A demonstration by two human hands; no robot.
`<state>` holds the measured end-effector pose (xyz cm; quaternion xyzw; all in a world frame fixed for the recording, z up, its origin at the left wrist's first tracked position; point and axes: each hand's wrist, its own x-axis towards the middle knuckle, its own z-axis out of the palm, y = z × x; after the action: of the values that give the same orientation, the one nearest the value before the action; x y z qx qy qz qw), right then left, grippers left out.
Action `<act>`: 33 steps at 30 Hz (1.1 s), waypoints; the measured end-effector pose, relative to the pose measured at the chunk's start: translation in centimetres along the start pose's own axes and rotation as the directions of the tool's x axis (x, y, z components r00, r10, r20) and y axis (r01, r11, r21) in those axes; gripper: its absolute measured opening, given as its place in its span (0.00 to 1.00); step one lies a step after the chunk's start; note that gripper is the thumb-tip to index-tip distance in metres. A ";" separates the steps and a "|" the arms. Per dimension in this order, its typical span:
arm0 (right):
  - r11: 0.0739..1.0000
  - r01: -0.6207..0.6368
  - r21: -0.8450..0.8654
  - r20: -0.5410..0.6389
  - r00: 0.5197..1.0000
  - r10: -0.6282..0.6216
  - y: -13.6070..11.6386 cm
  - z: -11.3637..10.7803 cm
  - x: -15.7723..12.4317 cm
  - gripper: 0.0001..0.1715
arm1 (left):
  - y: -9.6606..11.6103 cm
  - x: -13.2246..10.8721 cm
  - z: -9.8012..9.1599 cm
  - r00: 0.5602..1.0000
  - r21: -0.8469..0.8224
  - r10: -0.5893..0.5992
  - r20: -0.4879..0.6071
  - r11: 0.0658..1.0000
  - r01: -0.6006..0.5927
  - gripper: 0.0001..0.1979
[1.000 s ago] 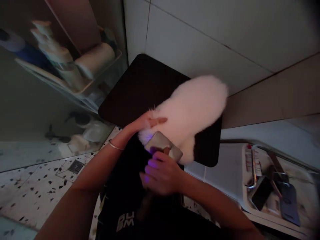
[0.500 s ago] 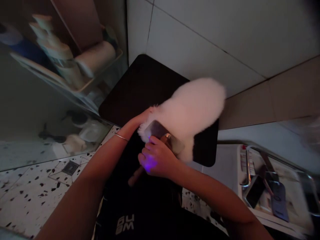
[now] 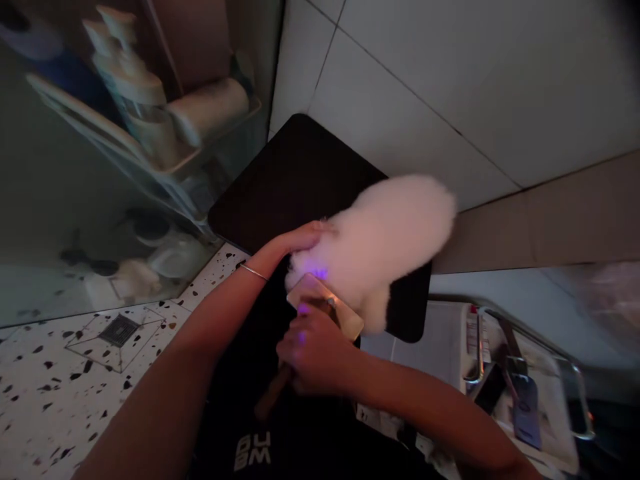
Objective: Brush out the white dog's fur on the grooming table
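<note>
A white fluffy dog (image 3: 395, 233), its face hidden, is on a black tabletop (image 3: 295, 173), with one leg showing at the near side. My left hand (image 3: 307, 235) holds it at the near end, its fingertips partly sunk in the fur. In my right hand (image 3: 313, 347) is the wooden handle of a slicker brush (image 3: 347, 317). The flat back of the brush faces me, and its pad is at the near edge of the fur; whether the pins touch the coat is hidden. Purple light falls on the fur and on my right fingers.
Pump bottles (image 3: 145, 100) and a paper roll (image 3: 210, 110) stand in a rack on the left. A tiled wall (image 3: 400, 120) borders the tabletop's far side. At the right is a white cart (image 3: 555, 393) with a phone (image 3: 527, 410) and tools. The speckled floor has a drain (image 3: 119, 330).
The brush in my right hand has moved down toward me, from over the fur to its near edge. My left hand shows more clearly on the fur. The whole view has shifted slightly.
</note>
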<state>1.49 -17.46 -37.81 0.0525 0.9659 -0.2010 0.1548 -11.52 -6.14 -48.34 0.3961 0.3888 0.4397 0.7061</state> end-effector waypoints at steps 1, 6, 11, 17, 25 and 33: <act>0.993 0.063 0.100 0.029 0.997 -0.066 -0.2 -0.2 -0.5 0.06 | -0.1 -0.1 0.1 0.999 -0.005 0.002 0.049 1.000 -0.001 0.08; 0.738 0.269 0.619 -0.050 0.951 -0.306 -0.6 -2.4 -3.2 0.11 | -0.3 -0.2 0.3 0.988 -0.061 -0.003 0.152 0.998 0.013 0.11; 0.566 0.498 0.656 -0.074 0.790 -0.609 0.1 -2.5 -1.5 0.14 | -0.1 -0.3 0.2 0.995 -0.123 -0.027 0.095 0.992 0.039 0.08; 0.994 -0.083 -0.072 -0.006 0.997 0.083 -0.3 -0.5 1.4 0.06 | 0.1 -0.8 0.4 0.994 -0.084 -0.033 0.102 0.996 0.042 0.08; 0.796 0.379 0.472 -0.018 0.907 -0.422 -1.0 -2.6 -4.5 0.07 | -0.3 -1.2 1.0 0.983 0.005 -0.039 0.178 0.999 0.039 0.17; 0.987 0.111 0.117 0.019 0.993 -0.114 0.0 -1.2 -0.7 0.07 | -0.7 -0.5 1.0 0.990 -0.138 -0.020 0.136 0.990 0.039 0.17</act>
<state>1.79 -17.03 -36.57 0.0044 0.9519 -0.2659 0.1521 -10.61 -7.01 -48.46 0.3683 0.3142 0.4276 0.7634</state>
